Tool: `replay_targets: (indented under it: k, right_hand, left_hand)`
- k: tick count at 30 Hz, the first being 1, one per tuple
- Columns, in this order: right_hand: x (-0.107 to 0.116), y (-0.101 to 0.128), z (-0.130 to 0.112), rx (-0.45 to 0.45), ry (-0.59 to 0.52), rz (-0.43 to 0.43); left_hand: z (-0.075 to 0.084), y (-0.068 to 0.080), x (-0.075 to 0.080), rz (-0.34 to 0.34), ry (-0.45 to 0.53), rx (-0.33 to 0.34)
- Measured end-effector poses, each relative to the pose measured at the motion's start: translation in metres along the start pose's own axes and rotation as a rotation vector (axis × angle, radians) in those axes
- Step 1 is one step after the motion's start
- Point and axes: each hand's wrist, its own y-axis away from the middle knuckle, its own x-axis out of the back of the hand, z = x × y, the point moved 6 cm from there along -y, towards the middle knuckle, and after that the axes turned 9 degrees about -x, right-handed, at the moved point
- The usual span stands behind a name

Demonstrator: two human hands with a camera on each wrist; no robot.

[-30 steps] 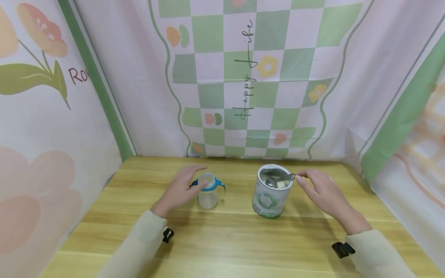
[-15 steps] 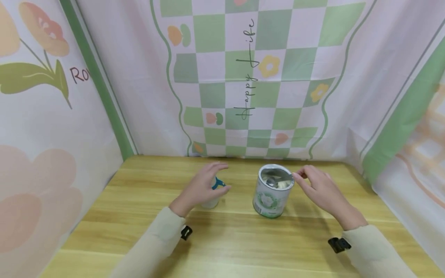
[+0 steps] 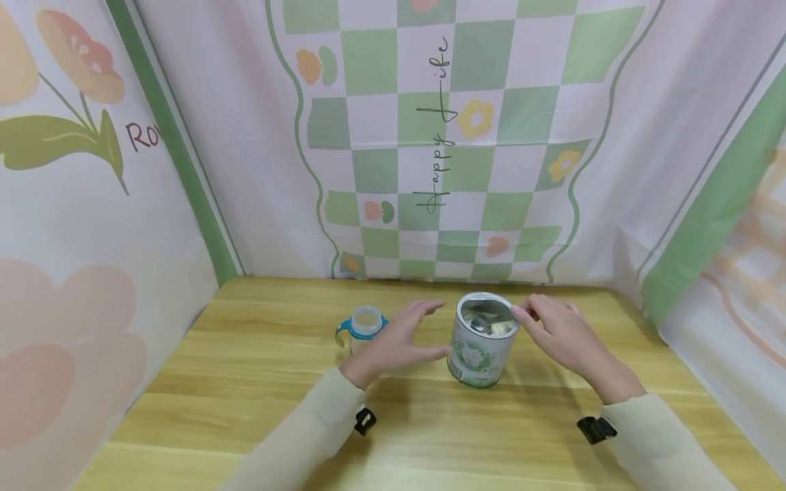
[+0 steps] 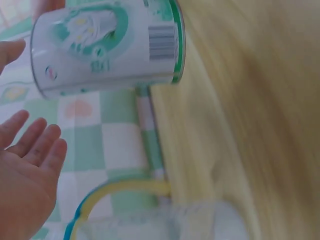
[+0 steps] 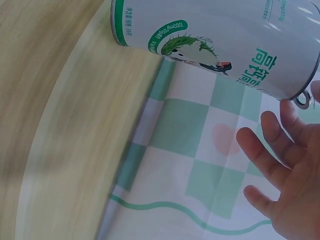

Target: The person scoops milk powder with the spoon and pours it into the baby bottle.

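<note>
A white and green tin can (image 3: pixel 479 348) stands open on the wooden table (image 3: pixel 245 382), with a metal spoon (image 3: pixel 485 320) lying inside it. My left hand (image 3: pixel 402 334) hovers with straight, spread fingers just left of the can (image 4: pixel 105 45), its thumb close to the can's wall. My right hand (image 3: pixel 552 331) is at the can's right rim, where thumb and forefinger pinch the ring end of the spoon handle (image 5: pixel 302 99). The can (image 5: pixel 220 40) fills the top of the right wrist view. A small clear cup with blue handles (image 3: pixel 364 324) stands behind the left hand, untouched.
Printed cloth walls (image 3: pixel 430 150) close in the table at the back and on both sides. Bare wood lies in front of the can and to the left of the cup. Both sleeves reach in from the table's near edge.
My left hand has let go of the cup and moved right to the can's side. My right hand has stayed at the can's rim on the spoon handle.
</note>
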Motion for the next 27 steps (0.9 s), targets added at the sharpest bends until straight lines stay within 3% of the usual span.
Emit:
replay_targets:
  k: [5, 11, 15, 19, 22, 27]
  right_hand:
    - [-0.002, -0.004, -0.002, 0.014, -0.005, -0.007]
    - [-0.004, -0.008, -0.003, 0.000, -0.011, -0.034]
    - [-0.006, -0.009, -0.002, -0.017, 0.005, -0.042]
    - [-0.007, -0.009, -0.002, -0.019, 0.014, -0.035]
    - [-0.006, -0.008, -0.003, -0.013, 0.019, -0.018]
    - [-0.005, -0.010, -0.005, -0.006, 0.035, 0.000]
  left_hand:
    - [-0.006, -0.010, -0.022, -0.004, 0.093, 0.104]
    - [-0.014, -0.020, -0.043, 0.041, 0.206, 0.205]
    - [-0.016, -0.029, -0.052, 0.092, 0.293, 0.187]
    - [-0.017, -0.039, -0.061, 0.127, 0.376, 0.102]
    - [-0.018, -0.046, -0.067, 0.143, 0.436, 0.075]
    - [-0.023, -0.048, -0.073, 0.176, 0.462, 0.171]
